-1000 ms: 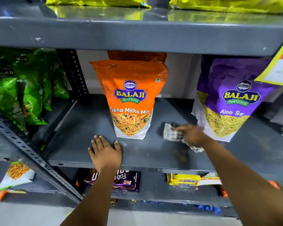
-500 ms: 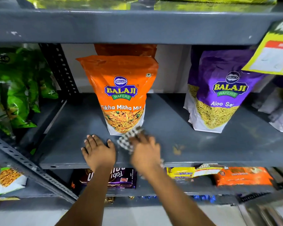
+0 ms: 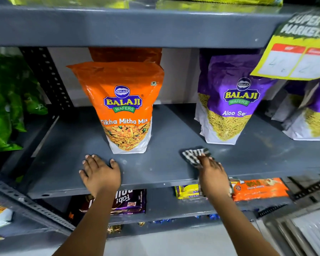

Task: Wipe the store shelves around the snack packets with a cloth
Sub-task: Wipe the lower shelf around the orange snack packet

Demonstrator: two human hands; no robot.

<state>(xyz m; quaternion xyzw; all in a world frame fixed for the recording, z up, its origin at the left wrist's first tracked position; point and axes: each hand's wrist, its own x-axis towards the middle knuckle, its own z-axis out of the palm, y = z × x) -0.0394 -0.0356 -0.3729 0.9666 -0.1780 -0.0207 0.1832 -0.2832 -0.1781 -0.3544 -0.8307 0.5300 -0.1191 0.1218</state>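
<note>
Head view: right hand (image 3: pixel 213 177) gripping cloth (image 3: pixel 194 156) between orange packet (image 3: pixel 123 108) and purple packet (image 3: pixel 229 100), left hand (image 3: pixel 100 175) flat, empty.

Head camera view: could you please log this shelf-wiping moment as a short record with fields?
Surface: grey metal shelf
Left hand: left hand flat on the shelf's front edge, holding nothing
Right hand: right hand pressing checked cloth onto the shelf
Cloth position: in front of the gap between the packets
Left of cloth: orange packet, upright
Right of cloth: purple packet, upright
Shelf below: biscuit packs
</note>
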